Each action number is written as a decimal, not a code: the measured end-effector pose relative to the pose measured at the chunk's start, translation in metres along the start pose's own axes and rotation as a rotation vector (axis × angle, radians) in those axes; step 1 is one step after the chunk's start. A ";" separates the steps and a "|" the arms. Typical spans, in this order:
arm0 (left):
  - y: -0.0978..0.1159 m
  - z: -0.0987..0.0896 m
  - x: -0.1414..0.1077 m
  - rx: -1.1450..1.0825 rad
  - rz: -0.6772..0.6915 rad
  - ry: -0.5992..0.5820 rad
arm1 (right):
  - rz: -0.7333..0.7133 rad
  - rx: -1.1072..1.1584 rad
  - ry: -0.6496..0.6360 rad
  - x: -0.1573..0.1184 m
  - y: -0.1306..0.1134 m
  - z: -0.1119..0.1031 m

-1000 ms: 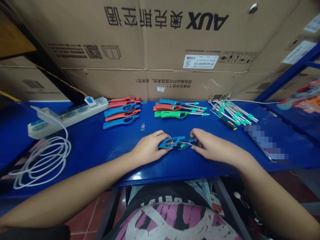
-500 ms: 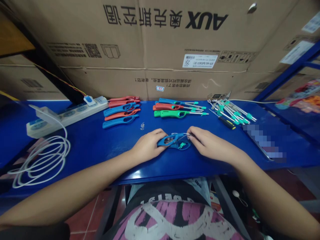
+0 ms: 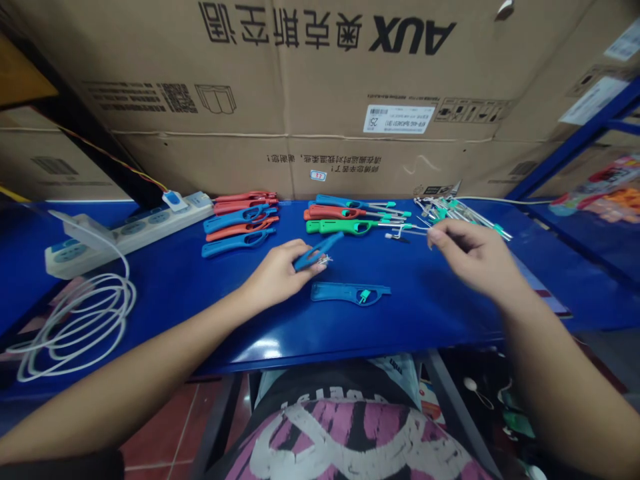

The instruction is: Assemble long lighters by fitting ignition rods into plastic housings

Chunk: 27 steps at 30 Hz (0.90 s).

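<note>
My left hand (image 3: 283, 270) is closed on a blue lighter shell half (image 3: 325, 249), raised off the table and tilted. Small silvery bits (image 3: 325, 260) show by its fingertips, too small to name surely. Below lies the other blue shell half (image 3: 333, 292), inner side up, with a green trigger piece (image 3: 365, 295) in its opening. My right hand (image 3: 473, 257) pinches a thin wire part (image 3: 400, 231) with a bent, pale end pointing left. That hand is in front of a pile of metal lighter tubes (image 3: 480, 217) with green fittings and partly hides it.
Red and blue lighter shells (image 3: 237, 235) lie in a stack at the back left. Lighters with metal tubes (image 3: 345, 227) lie at the back middle. A power strip (image 3: 133, 230) and coiled white cable (image 3: 75, 327) are at left. A cardboard box (image 3: 310, 80) walls off the back.
My left hand has lifted the blue shell half up and left off the other half, which stays on the table. My right hand has moved right and up, carrying the wire part.
</note>
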<state>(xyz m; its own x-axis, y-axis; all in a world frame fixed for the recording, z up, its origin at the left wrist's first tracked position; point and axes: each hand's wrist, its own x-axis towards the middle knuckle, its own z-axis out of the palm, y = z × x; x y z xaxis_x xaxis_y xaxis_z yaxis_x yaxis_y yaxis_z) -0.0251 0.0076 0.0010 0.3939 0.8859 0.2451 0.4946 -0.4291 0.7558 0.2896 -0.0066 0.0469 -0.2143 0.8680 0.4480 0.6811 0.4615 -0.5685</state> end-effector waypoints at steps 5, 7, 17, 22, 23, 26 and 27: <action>0.020 0.011 -0.002 -0.542 -0.357 -0.060 | 0.056 0.164 -0.144 -0.014 -0.024 0.021; 0.029 0.018 -0.008 -0.659 -0.414 -0.092 | 0.088 0.184 -0.228 -0.020 -0.038 0.043; 0.005 0.026 -0.012 -0.309 -0.107 0.007 | -0.021 -0.106 -0.500 -0.010 -0.048 0.062; -0.003 0.029 -0.012 -0.034 -0.002 -0.095 | -0.085 -0.232 -0.659 -0.012 -0.032 0.048; -0.002 0.029 -0.012 -0.011 0.000 -0.117 | -0.104 -0.210 -0.683 -0.013 -0.028 0.049; -0.001 0.026 -0.012 0.033 -0.019 -0.160 | -0.135 -0.101 -0.616 -0.014 -0.016 0.053; -0.001 0.024 -0.012 0.046 -0.029 -0.170 | -0.133 -0.063 -0.549 -0.013 -0.012 0.053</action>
<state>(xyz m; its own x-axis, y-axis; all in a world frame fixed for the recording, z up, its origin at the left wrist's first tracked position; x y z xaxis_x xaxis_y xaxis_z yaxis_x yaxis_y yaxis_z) -0.0117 -0.0066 -0.0170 0.5022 0.8571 0.1148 0.5412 -0.4151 0.7313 0.2474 -0.0135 0.0117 -0.6220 0.7790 0.0788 0.6604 0.5761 -0.4817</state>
